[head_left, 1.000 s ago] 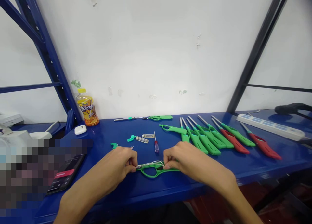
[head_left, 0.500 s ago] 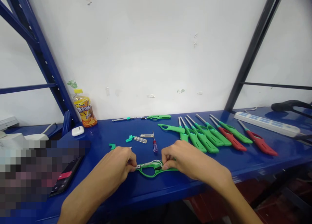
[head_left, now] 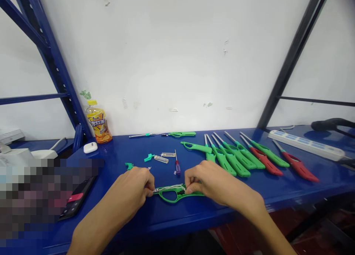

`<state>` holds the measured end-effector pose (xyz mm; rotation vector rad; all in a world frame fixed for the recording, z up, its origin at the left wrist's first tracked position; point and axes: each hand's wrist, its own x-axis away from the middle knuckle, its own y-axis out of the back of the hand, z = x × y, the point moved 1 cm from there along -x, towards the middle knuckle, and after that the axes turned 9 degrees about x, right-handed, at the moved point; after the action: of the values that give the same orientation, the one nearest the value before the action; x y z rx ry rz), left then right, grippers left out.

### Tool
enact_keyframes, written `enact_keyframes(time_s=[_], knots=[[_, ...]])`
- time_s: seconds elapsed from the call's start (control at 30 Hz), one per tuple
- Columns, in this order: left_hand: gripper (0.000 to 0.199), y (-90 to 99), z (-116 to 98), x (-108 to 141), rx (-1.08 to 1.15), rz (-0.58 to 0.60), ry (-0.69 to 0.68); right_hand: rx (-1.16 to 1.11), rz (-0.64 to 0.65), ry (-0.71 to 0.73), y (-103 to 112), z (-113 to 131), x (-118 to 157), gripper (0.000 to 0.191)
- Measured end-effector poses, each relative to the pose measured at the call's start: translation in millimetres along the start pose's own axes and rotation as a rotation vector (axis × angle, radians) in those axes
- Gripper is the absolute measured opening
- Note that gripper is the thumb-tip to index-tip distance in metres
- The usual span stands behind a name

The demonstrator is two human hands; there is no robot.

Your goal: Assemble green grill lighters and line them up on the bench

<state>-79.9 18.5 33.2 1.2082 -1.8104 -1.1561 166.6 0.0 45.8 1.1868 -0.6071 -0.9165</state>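
Pinching, both hands: left hand (head_left: 136, 184), one, thumb and fingers closed on the silvery metal end (head_left: 155, 191) at the front of an opened green casing (head_left: 172, 201); right hand (head_left: 203, 176), one, fingertips bent tightly over the casing's handle part, the exact piece beneath them hidden.

Casing: one, lying near the front edge of the blue table (head_left: 155, 220), between the two hands; white wire (head_left: 176, 187) along its upper side, black part (head_left: 181, 192) beside the right fingertips.

Lighters, long-nosed, closed: eight, fanned at right; six green (head_left: 239, 168), two red (head_left: 301, 167). No lettering legible on them.

Green half-shell (head_left: 195, 147): one, its handle end across the nearest green lighter.

Opened green lighter (head_left: 182, 134): one, at the rear edge, joined by thin wire to a metal tube (head_left: 138, 136) with a turquoise collar (head_left: 148, 134).

Clear tanks (head_left: 161, 159): two, side by side. Turquoise pieces (head_left: 149, 157), loose: two, one near the tanks, one just beyond the left hand. Screwdriver (head_left: 178, 167): one, purple handle.

Bottle (head_left: 100, 126): one, yellow cap, amber contents, label reading 冰红茶; smaller print too fine to read. White case (head_left: 90, 147): one. Phone (head_left: 79, 197): one, partly pixelated, red bar on screen, text unreadable. White power strip (head_left: 306, 144): one, far right.
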Motion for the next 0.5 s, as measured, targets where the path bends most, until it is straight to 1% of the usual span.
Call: enact_keyframes(time_s=[0.13, 0.23, 0.27, 0.33, 0.4, 0.5], knots=[[0.019, -1.0, 1, 4, 0.018, -0.01, -0.002, 0.026, -0.009, -0.016, 0, 3, 0, 0.013], [0.015, 3.9, 3, 9, 0.043, -0.025, -0.066, 0.029, -0.007, -0.027, 0, 4, 0, 0.014], [0.017, 6.8, 5, 10, 0.044, -0.044, -0.087, 0.028, -0.008, -0.026, -1, 4, 0, 0.014], [0.027, 13.6, 13, 8, 0.014, -0.104, -0.096, 0.03, -0.012, -0.019, 0, 3, 0, 0.013], [0.032, 20.0, 25, 3, -0.065, -0.162, -0.065, 0.028, -0.004, -0.016, -1, 2, -1, 0.013], [0.039, 25.2, 46, -5, -0.166, -0.219, 0.004, 0.014, 0.001, -0.017, -1, 1, -2, 0.014]])
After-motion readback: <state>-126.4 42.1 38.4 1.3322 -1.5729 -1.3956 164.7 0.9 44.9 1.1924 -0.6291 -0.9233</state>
